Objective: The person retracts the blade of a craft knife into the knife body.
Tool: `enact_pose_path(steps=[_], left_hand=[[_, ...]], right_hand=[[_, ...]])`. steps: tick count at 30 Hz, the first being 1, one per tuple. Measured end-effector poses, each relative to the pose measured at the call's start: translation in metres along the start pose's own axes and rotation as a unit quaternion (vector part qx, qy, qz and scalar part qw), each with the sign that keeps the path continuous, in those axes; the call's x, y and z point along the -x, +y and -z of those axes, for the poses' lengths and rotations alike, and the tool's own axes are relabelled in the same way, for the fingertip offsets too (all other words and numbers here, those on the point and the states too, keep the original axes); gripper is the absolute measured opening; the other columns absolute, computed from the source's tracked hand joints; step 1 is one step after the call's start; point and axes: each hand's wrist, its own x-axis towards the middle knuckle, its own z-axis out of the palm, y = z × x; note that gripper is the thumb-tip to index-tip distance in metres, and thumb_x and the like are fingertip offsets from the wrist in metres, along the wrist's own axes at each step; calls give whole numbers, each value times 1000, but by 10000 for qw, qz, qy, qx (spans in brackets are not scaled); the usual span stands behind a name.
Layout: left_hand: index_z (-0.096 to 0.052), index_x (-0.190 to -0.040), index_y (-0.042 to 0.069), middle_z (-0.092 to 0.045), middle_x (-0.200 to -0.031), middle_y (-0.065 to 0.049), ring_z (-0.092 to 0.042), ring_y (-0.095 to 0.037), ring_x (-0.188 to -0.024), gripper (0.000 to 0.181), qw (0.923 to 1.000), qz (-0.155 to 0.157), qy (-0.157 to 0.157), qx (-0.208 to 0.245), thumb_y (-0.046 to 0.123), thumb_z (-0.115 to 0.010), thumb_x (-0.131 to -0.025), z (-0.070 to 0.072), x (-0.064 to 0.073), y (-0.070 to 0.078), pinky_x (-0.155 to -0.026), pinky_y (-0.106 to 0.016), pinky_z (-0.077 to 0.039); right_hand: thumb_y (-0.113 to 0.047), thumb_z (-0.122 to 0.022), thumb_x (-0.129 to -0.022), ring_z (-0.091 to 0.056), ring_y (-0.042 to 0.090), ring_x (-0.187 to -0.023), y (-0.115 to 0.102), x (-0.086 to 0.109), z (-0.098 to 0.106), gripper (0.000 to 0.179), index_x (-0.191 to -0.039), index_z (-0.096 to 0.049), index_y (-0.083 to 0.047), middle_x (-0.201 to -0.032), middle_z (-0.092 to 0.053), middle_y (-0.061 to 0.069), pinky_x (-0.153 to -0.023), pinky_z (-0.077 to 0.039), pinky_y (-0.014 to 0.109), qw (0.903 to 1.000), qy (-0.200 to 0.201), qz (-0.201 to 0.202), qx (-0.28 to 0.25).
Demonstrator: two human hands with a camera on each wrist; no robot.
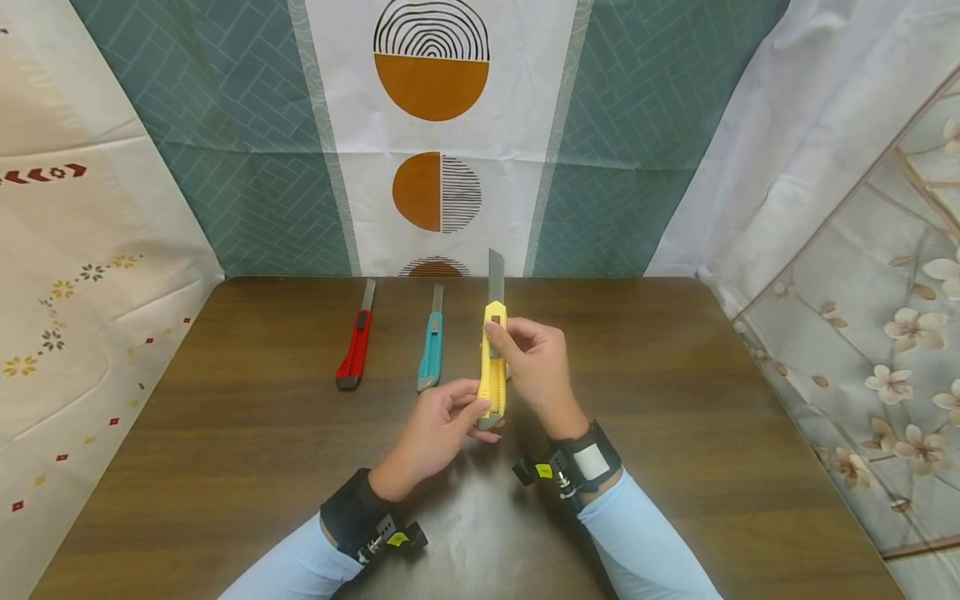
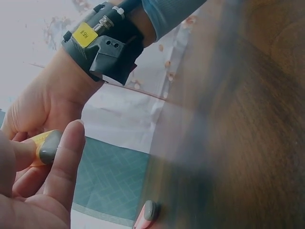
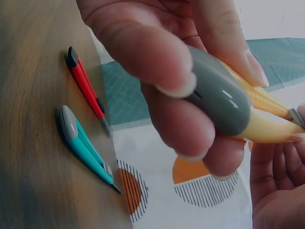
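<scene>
Both hands hold a yellow box cutter over the table, blade out and pointing away. My left hand pinches its lower end near the grey end cap. My right hand grips it higher up, the thumb on the slider and the fingers curled behind the body. To the left lie a teal box cutter and a red box cutter, blades out. A pinkish cutter with a grey end shows in the left wrist view; in the head view the right hand and yellow cutter mostly hide it.
The brown wooden table ends at a patterned green and white cloth at the back. Floral cloths hang along both sides. A black strap with a small camera sits on each wrist.
</scene>
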Motion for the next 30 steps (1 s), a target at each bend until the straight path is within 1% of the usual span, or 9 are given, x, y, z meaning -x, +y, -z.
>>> enact_pose_path(steps=[4, 8, 11, 12, 15, 19, 23, 27, 30], left_hand=[[-61, -134, 1, -72, -123, -21, -77, -39, -96, 38, 10000, -3, -23, 38, 11, -68, -99, 0, 0, -1, -79, -35, -65], [-61, -134, 0, -71, -124, -23, -76, -41, -98, 37, 9999, -27, -30, 165, 11, -67, -99, 0, 1, -2, -81, -42, -65], [-61, -133, 0, -71, -123, -23, -75, -42, -99, 36, 9998, -39, -9, 208, 10, -67, -99, -1, 1, -1, -81, -43, -65], [-61, -133, 0, -71, -123, -24, -75, -43, -99, 36, 9997, -58, -5, 220, 10, -67, -99, -1, 1, -1, -81, -43, -65], [-61, -133, 0, -72, -122, -23, -77, -38, -97, 37, 9998, -67, 20, 178, 10, -67, -99, -1, 1, -2, -80, -41, -65], [-61, -134, 1, -73, -122, -20, -78, -33, -96, 37, 9999, -30, 47, 128, 11, -67, -99, -1, 1, -1, -80, -42, -65], [-61, -135, 1, -73, -122, -20, -77, -35, -97, 38, 9999, -25, 52, 136, 11, -67, -99, 0, 1, 0, -80, -43, -65], [-61, -135, 1, -73, -122, -20, -77, -37, -97, 38, 9999, -26, 54, 120, 11, -68, -99, 0, 0, -1, -80, -40, -65], [-60, -135, 0, -72, -123, -22, -76, -40, -98, 38, 9999, -36, 30, 156, 11, -67, -99, 1, -1, 0, -79, -39, -65]], right_hand=[[-31, -75, -95, -66, 18, -71, 0, -1, 1, 25, -97, -81, -6, -84, -76, 11, -58, -57, 27, 9999, -31, -104, -43], [-35, -74, -95, -64, 18, -70, 0, -1, 3, 27, -95, -81, -8, -82, -76, 9, -56, -53, 28, 9995, -34, -315, 34], [-35, -74, -95, -62, 20, -71, -1, -1, 4, 29, -93, -81, -8, -82, -75, 9, -55, -52, 28, 9993, -66, -361, 89], [-35, -74, -95, -62, 21, -71, -1, -1, 4, 29, -93, -81, -7, -83, -75, 10, -56, -52, 28, 9993, -85, -357, 90], [-33, -74, -95, -63, 21, -72, -2, -1, 4, 27, -92, -81, -7, -84, -75, 10, -56, -52, 27, 9994, -126, -316, 96], [-32, -75, -95, -63, 21, -72, -2, -1, 4, 26, -91, -81, -7, -83, -75, 10, -57, -55, 33, 9995, -136, -272, 122], [-32, -75, -95, -64, 21, -71, -3, -1, 3, 26, -91, -80, -7, -82, -74, 10, -57, -56, 33, 9996, -113, -206, 182], [-29, -75, -95, -63, 19, -69, -3, -2, 2, 24, -92, -80, -5, -82, -74, 11, -55, -55, 28, 9997, -107, -134, 187], [-26, -75, -95, -63, 18, -68, -3, -2, 2, 22, -94, -80, -5, -82, -74, 11, -55, -56, 28, 9998, -127, -34, 149]])
